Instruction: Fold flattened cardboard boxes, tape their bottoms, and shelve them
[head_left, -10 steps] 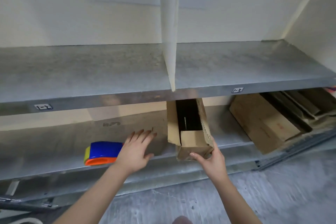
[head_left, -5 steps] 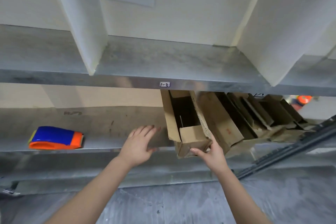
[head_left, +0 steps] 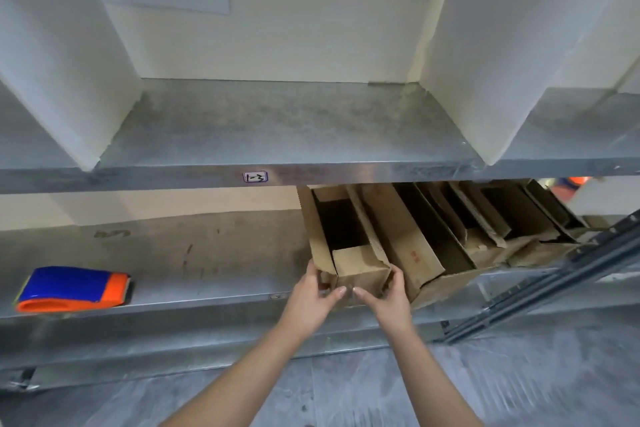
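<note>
A folded cardboard box (head_left: 349, 260) with its open top flaps up stands on the lower metal shelf (head_left: 207, 298), at the left end of a row of similar boxes (head_left: 426, 253). My left hand (head_left: 313, 295) grips its near left corner. My right hand (head_left: 386, 295) grips its near right corner. The box's front end overhangs the shelf's edge slightly. A blue and orange tape dispenser (head_left: 72, 288) lies on the same shelf far to the left.
The upper shelf (head_left: 277, 128), labelled 1-3, is split by white dividers (head_left: 62, 55). A dark metal rail (head_left: 540, 284) leans at the lower right. Grey floor lies below the shelves.
The view has shifted right. The box has slid right against the row of boxes. My left hand left the shelf surface and took hold of the box's left corner.
</note>
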The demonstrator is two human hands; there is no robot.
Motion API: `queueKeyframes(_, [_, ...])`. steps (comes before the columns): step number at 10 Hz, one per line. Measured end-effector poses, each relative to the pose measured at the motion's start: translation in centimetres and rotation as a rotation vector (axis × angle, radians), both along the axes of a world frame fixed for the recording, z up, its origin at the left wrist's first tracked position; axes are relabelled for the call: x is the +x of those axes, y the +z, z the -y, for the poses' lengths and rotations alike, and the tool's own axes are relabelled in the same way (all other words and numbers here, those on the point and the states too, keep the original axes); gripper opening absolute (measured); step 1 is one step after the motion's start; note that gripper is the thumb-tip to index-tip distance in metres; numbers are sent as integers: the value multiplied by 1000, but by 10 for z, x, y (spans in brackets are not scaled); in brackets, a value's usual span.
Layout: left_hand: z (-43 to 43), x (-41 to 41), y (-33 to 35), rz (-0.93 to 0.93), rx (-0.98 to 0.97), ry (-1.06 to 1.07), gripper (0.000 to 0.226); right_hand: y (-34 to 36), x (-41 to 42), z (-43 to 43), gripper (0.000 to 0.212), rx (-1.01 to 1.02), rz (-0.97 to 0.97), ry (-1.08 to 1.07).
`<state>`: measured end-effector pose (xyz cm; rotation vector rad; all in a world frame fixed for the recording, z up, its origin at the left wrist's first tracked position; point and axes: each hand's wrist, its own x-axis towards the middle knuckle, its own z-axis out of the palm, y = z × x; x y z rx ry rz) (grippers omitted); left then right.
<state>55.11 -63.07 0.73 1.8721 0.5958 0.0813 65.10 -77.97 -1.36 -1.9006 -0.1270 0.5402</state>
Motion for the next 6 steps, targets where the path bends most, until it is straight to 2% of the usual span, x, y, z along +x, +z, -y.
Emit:
queueKeyframes(1, [-5, 8, -10, -20, -6, -11, 50, -9, -4, -8, 76, -45, 10, -106])
queueKeyframes(3, [-10, 25, -14, -55, -20, -43, 60, -8, -8, -18, 92, -139, -15, -262])
queueKeyframes(5, [-15, 21, -14, -90, 15, -77, 56, -7, -12, -13, 83, -158, -23, -246])
queueKeyframes(6, [-20, 10, -16, -107, 142, -144, 71, 5, -22, -7, 78, -179, -10, -199])
